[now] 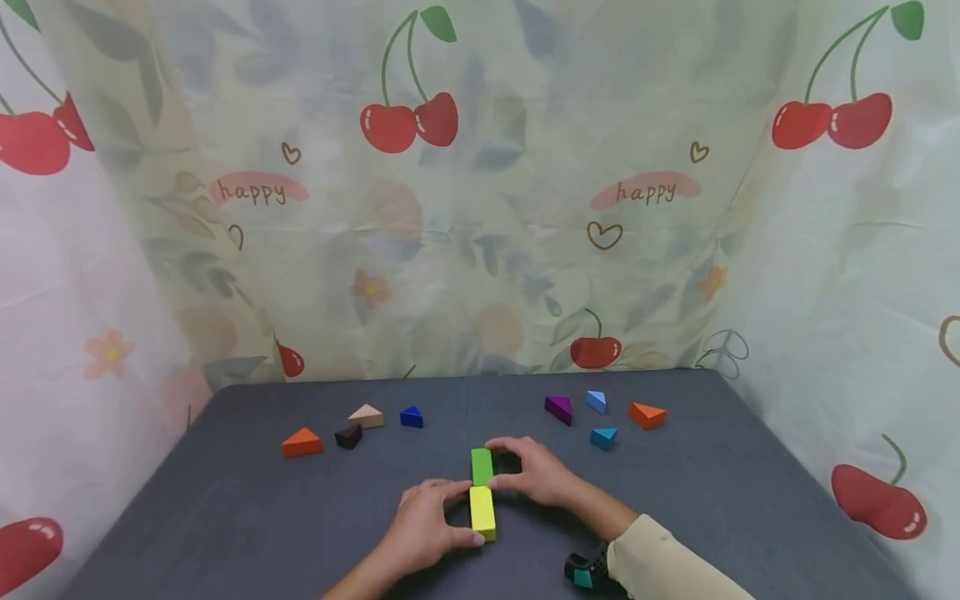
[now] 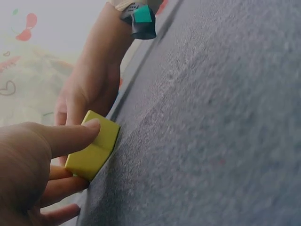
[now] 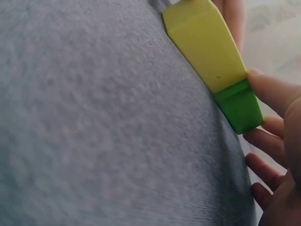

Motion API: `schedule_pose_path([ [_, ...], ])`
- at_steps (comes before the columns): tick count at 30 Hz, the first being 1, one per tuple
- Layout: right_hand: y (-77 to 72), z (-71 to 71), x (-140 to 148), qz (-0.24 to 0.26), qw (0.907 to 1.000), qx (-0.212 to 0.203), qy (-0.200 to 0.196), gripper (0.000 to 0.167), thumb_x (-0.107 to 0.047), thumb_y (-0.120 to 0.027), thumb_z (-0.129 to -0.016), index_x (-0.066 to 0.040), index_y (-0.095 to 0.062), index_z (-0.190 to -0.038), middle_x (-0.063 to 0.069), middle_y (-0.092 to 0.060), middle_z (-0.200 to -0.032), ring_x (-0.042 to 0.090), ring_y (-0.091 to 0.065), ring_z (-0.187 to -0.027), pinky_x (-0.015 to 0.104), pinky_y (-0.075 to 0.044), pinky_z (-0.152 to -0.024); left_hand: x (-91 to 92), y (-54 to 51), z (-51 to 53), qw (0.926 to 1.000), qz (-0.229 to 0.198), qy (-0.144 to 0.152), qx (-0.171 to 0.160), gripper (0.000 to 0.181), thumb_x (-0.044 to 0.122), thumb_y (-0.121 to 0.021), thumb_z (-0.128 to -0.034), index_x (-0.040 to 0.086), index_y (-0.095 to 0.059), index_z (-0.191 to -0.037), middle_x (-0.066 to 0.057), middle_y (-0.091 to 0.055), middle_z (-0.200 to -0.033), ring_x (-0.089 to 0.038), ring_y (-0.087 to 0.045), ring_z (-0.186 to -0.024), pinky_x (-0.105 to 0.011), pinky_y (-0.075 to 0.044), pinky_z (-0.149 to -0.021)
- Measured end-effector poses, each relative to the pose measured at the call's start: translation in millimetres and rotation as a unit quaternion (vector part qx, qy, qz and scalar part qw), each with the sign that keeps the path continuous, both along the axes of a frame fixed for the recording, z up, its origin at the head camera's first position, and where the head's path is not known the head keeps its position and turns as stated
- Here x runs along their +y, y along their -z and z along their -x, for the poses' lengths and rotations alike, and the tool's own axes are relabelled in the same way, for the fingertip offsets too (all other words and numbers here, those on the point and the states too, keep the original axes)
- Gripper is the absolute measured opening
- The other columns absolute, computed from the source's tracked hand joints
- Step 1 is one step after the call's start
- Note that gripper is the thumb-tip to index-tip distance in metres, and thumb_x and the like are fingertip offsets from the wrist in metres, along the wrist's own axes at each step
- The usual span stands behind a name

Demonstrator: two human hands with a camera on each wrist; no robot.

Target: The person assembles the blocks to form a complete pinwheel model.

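On the dark grey cloth, a yellow block (image 1: pixel 483 512) lies end to end with a green block (image 1: pixel 482 467), which is the farther of the two. My left hand (image 1: pixel 424 523) pinches the yellow block lengthwise, thumb at its near end and fingertips by the joint. The green block is held by my right hand (image 1: pixel 542 475), with the thumb near the joint and the index finger at the far end. In the right wrist view the ends of the yellow block (image 3: pixel 202 47) and the green block (image 3: pixel 241 107) touch. The left wrist view shows the yellow block (image 2: pixel 94 153) under my left thumb.
Back left lie an orange block (image 1: pixel 303 443), a black block (image 1: pixel 348 437), a beige block (image 1: pixel 366 417) and a dark blue block (image 1: pixel 412 417). Back right are purple (image 1: pixel 559 409), light blue (image 1: pixel 596 401), teal (image 1: pixel 603 438) and orange (image 1: pixel 647 415) blocks. Patterned curtains (image 1: pixel 480 208) surround the table.
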State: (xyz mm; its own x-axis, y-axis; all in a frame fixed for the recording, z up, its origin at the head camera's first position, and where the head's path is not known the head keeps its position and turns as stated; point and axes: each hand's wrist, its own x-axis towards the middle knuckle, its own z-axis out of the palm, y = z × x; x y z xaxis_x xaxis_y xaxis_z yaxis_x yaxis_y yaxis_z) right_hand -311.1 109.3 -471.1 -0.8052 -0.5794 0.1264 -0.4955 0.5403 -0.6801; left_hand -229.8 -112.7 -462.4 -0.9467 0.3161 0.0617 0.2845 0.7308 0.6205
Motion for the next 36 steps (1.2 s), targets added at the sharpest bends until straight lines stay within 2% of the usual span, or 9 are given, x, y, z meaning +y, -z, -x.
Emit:
schedule_pose_path([
  [7, 1.6, -3.5, -5, 0.018, 0.9998, -0.001, 0.009, 0.052, -0.036, -0.070, -0.090, -0.010, -0.057, -0.134, 0.003, -0.060, -0.127, 0.025, -0.050, -0.111, 0.051, -0.041, -0.095, 4.9, -0.9, -3.8, 0.9998, 0.002, -0.018, -0.013, 0.072, 0.042, -0.087, -0.0689, 0.008, -0.065, -0.128, -0.005, -0.068, -0.119, -0.035, -0.051, -0.123, -0.063, -0.030, -0.098],
  [19, 2.4, -10.0, -9, 0.022, 0.9987, -0.023, 0.039, 0.050, -0.037, -0.070, -0.090, -0.014, -0.058, -0.133, 0.003, -0.058, -0.130, 0.025, -0.049, -0.111, 0.053, -0.040, -0.096, 11.8, -3.6, -10.7, 0.9990, 0.001, -0.028, -0.035, 0.068, 0.031, -0.085, -0.0740, 0.002, -0.061, -0.131, -0.008, -0.065, -0.125, -0.035, -0.048, -0.127, -0.063, -0.025, -0.103],
  [29, 3.8, -12.2, -11, 0.028, 0.9981, -0.024, 0.049, 0.050, -0.036, -0.070, -0.090, -0.013, -0.058, -0.133, 0.003, -0.059, -0.129, 0.025, -0.049, -0.112, 0.053, -0.039, -0.098, 18.0, -5.9, -14.1, 0.9965, 0.011, -0.048, -0.067, 0.066, 0.026, -0.082, -0.0783, 0.003, -0.057, -0.135, -0.009, -0.061, -0.131, -0.036, -0.045, -0.130, -0.065, -0.019, -0.106],
  [36, 2.7, -15.3, -11, 0.033, 0.9972, -0.031, 0.059, 0.052, -0.038, -0.069, -0.090, -0.012, -0.057, -0.134, 0.004, -0.059, -0.129, 0.026, -0.049, -0.112, 0.053, -0.040, -0.097, 22.0, -5.1, -15.7, 0.9951, 0.014, -0.057, -0.079, 0.065, 0.026, -0.080, -0.0807, 0.004, -0.056, -0.136, -0.012, -0.057, -0.134, -0.036, -0.043, -0.131, -0.064, -0.019, -0.106],
])
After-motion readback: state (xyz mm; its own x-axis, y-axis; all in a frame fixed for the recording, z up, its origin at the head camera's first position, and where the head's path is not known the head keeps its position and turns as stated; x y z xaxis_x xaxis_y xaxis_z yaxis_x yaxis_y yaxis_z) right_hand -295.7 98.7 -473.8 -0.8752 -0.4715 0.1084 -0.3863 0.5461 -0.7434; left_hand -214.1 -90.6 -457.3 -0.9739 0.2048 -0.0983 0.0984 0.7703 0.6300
